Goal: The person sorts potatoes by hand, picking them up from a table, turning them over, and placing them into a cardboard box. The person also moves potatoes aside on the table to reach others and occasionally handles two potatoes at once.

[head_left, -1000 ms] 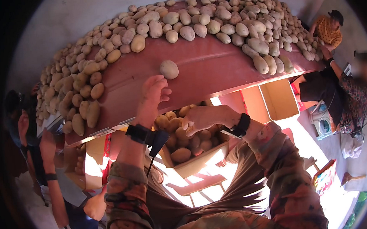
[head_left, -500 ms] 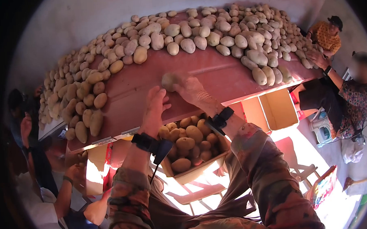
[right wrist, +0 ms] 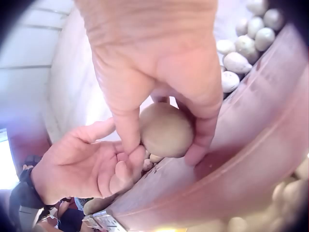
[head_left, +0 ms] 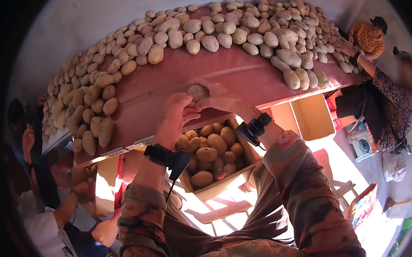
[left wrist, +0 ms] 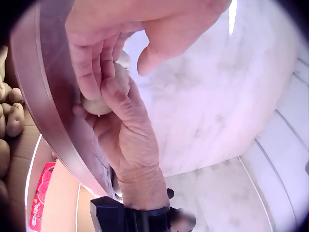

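My right hand (head_left: 221,101) grips a single potato (head_left: 198,91) over the red tabletop, close to its front edge. In the right wrist view the thumb and fingers curl round the round, pale brown potato (right wrist: 166,130). Beside it is my left hand (head_left: 174,118), palm turned toward the potato, with relaxed, slightly bent fingers. In the left wrist view the left fingers (left wrist: 87,72) lie right at the potato and the right thumb, while the left thumb stands apart.
Potatoes (head_left: 252,23) lie heaped along the back and left of the red table (head_left: 158,84). Below its front edge, a cardboard box (head_left: 213,188) of potatoes stands between my legs. Another box (head_left: 312,117) stands to the right. Other people (head_left: 400,101) are at both sides.
My right hand has come up from above the box, taken hold of the lone potato on the table and drawn it toward me, close against my left hand.
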The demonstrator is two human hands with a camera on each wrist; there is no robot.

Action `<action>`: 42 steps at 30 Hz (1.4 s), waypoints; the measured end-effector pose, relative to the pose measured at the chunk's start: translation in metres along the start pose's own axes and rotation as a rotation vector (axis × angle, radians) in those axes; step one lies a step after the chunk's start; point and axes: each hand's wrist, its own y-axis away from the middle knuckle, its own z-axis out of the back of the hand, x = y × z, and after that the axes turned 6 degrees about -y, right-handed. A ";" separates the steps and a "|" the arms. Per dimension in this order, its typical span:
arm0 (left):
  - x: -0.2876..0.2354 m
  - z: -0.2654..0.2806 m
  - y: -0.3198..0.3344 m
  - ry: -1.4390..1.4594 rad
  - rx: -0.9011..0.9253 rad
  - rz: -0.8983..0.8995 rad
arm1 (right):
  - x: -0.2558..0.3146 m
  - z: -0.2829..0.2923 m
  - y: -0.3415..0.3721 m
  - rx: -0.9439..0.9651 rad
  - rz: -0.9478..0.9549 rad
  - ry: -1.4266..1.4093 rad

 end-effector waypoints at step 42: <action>-0.041 0.028 0.028 -0.276 0.009 -0.155 | -0.099 -0.113 0.189 1.048 -0.087 0.801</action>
